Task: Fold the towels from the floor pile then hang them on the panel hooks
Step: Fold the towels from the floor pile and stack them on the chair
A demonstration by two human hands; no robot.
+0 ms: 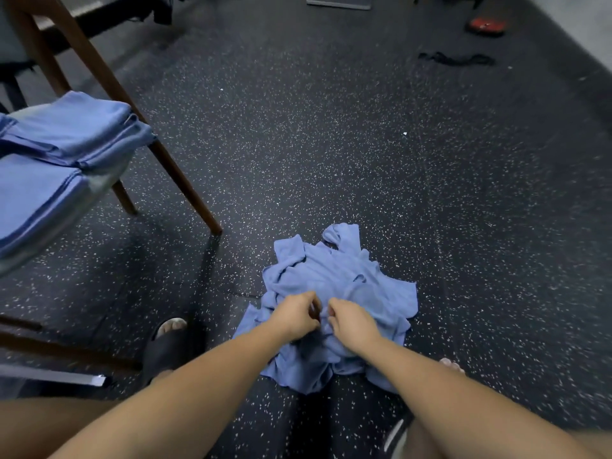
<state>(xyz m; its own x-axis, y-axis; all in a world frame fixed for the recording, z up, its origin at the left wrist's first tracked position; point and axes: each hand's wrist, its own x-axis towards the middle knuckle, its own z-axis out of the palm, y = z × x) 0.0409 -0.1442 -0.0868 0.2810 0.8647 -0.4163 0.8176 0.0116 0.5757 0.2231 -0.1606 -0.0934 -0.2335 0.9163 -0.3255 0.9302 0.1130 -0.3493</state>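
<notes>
both the left hand (295, 315) and right hand (351, 321) pinch cloth at the near middle of the blue towel pile (344, 279) on the floor. best to lift one towel free and find its corners before folding.

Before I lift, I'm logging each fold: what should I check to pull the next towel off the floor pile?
1. Left hand pinches towel pile fabric: ok.
2. Right hand pinches it too: ok.
3. Only one towel gripped: cannot tell, folds tangled.
4. Left sandal off the pile: ok.
5. Folded towels sit neatly on the chair: ok.
6. Panel hooks sighted: not ok, none in view.
</notes>
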